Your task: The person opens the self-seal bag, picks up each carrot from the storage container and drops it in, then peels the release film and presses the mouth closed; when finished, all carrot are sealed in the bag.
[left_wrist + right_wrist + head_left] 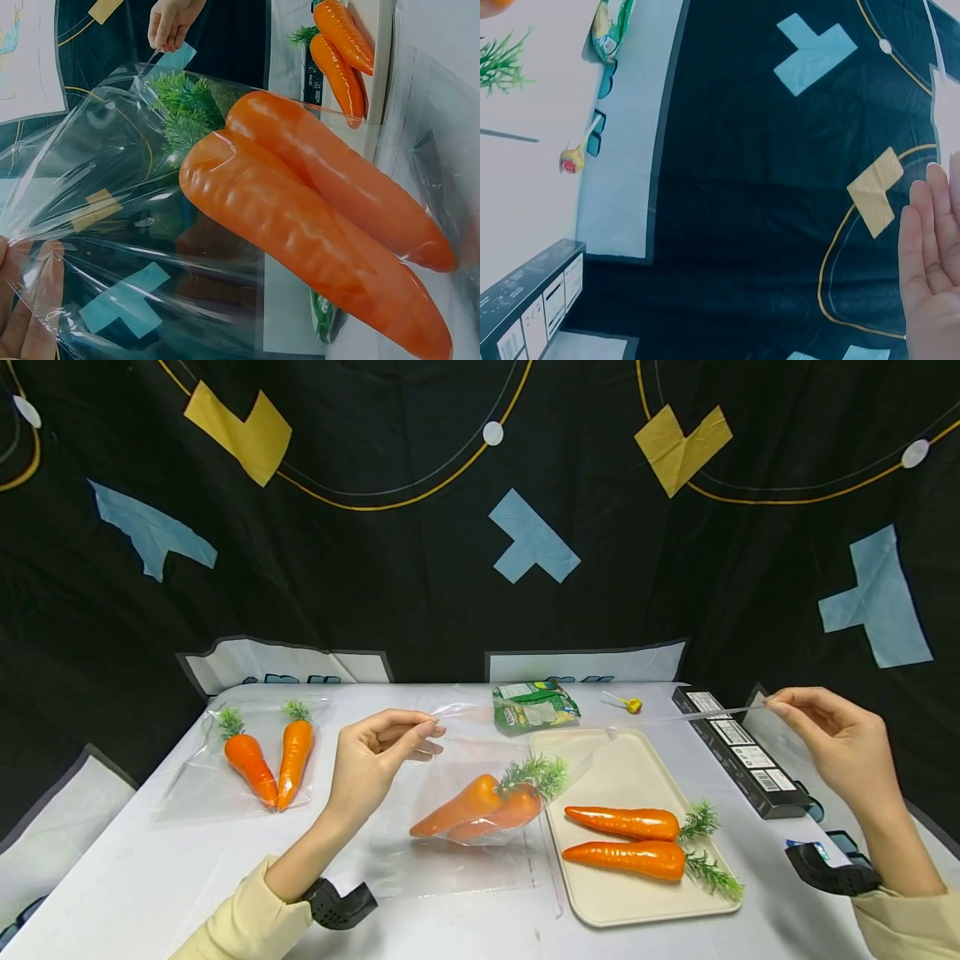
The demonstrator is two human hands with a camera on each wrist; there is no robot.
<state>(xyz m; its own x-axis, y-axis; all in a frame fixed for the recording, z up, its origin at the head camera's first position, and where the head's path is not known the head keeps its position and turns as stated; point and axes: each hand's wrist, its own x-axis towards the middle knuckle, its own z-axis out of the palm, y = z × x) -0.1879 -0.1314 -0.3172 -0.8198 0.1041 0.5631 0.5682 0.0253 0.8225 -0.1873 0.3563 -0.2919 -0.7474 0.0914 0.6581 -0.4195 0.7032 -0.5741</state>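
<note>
clear bag (465, 793) with two carrots held above bench (150, 877) beside tray (637, 760) | bag edges pinched by left hand (375, 760) and right hand (832, 735) fingers | box (742, 752) label unreadable

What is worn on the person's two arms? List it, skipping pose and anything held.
Both arms wear pale cream long sleeves, the left sleeve and the right sleeve. Each wrist carries a black strapped device: the left wrist device and the right wrist device, which shows a small blue mark. Both hands are bare.
</note>
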